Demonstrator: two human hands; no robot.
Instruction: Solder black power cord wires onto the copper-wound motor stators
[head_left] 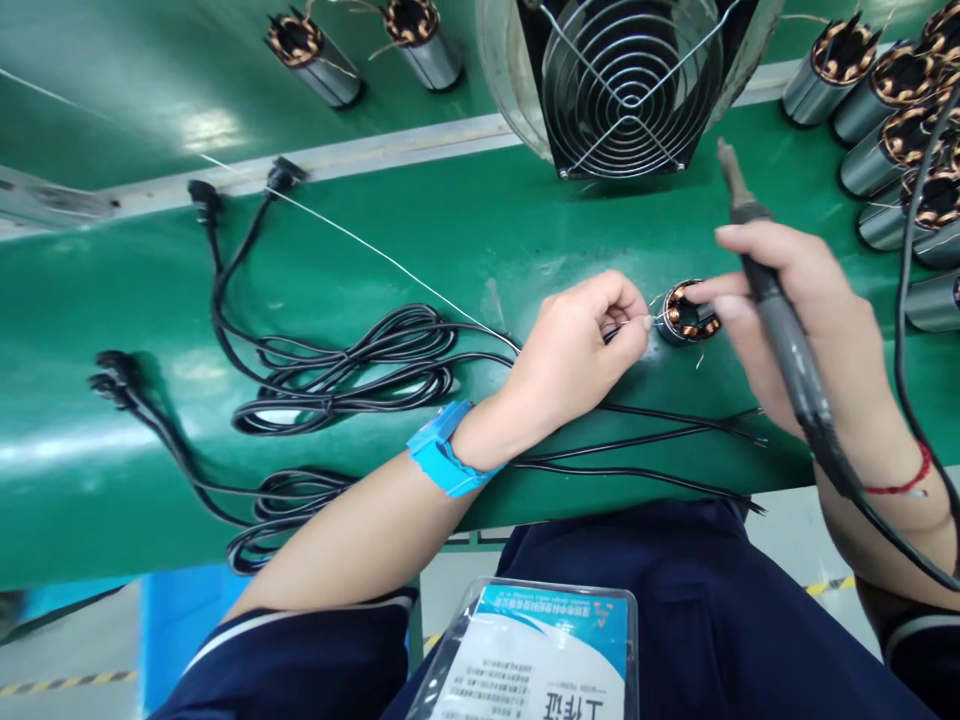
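Observation:
A small motor stator with copper windings lies on the green bench. My left hand is closed in a pinch on a thin wire at the stator's left side; a blue wrist strap sits on that wrist. My right hand grips a black soldering iron, its tip pointing up and away, while its fingers touch the stator's right side. A fine solder wire runs from the far left to my left hand.
Coiled black power cords lie left of my hands; more cords run under them. A wire-guarded fan stands behind the stator. Several stators stand at the right, two more stators at the back left.

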